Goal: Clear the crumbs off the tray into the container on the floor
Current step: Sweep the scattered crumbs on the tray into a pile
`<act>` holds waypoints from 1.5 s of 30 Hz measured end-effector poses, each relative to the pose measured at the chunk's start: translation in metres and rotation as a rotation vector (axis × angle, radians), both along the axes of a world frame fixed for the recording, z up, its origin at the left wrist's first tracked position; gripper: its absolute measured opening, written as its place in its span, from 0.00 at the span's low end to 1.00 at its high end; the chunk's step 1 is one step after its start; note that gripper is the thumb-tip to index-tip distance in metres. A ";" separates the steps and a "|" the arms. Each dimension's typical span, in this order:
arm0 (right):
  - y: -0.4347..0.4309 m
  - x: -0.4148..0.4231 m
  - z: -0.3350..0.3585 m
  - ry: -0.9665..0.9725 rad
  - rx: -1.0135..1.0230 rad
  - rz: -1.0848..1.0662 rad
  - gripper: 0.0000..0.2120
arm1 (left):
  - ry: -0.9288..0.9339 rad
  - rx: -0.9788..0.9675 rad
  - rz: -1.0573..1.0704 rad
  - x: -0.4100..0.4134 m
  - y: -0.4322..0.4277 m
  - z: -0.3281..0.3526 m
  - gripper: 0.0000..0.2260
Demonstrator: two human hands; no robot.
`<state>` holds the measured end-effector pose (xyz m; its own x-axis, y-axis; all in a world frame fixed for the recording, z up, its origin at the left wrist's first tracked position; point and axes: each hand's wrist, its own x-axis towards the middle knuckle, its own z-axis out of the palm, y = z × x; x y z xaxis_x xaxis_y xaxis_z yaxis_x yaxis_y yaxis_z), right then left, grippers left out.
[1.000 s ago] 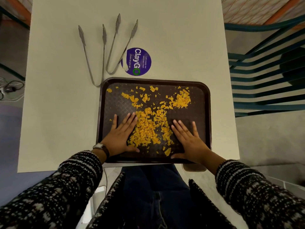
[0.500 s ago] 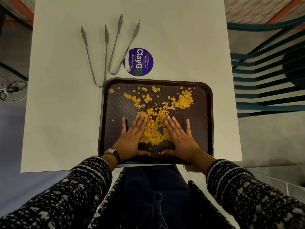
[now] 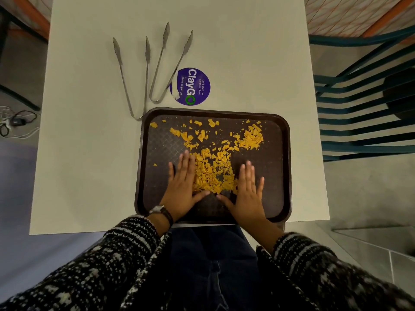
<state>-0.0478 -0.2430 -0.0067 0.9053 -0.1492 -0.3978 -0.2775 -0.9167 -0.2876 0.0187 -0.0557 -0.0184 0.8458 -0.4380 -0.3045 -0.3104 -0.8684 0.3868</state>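
A dark brown tray lies at the near edge of the white table. Orange crumbs are heaped in its middle, and more are scattered toward the far side. My left hand lies flat on the tray, fingers together, touching the left side of the heap. My right hand lies flat on the heap's right side. Both thumbs point inward below the heap, almost meeting. Neither hand holds anything. No container on the floor is in view.
Two metal tongs lie on the table beyond the tray's far left corner, next to a round purple sticker. A teal slatted chair stands to the right. Cables lie on the floor at left.
Both hands slid inward across the tray and pushed the crumbs into a tighter heap between them. They have since spread slightly apart, still flat beside the heap.
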 end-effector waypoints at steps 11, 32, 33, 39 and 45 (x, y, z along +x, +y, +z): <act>0.051 -0.019 0.009 0.136 0.289 -0.596 0.43 | 0.169 -0.053 0.733 -0.047 -0.013 -0.001 0.39; -0.001 0.018 -0.016 -0.112 0.214 -0.140 0.45 | 0.052 -0.035 0.444 -0.005 0.021 -0.011 0.34; 0.007 0.017 -0.018 -0.105 0.233 -0.107 0.44 | 0.059 -0.038 0.431 -0.007 0.017 -0.012 0.34; 0.025 0.012 -0.011 -0.127 0.515 -0.038 0.39 | 0.169 -0.328 0.289 -0.028 -0.016 -0.002 0.30; -0.037 0.031 -0.016 -0.166 0.265 -0.069 0.41 | 0.090 -0.362 0.411 0.012 0.009 0.001 0.29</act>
<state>-0.0171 -0.2804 -0.0225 0.9524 -0.1231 -0.2788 -0.2655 -0.7843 -0.5607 0.0306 -0.0470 -0.0170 0.9467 -0.1681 -0.2749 0.0737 -0.7174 0.6927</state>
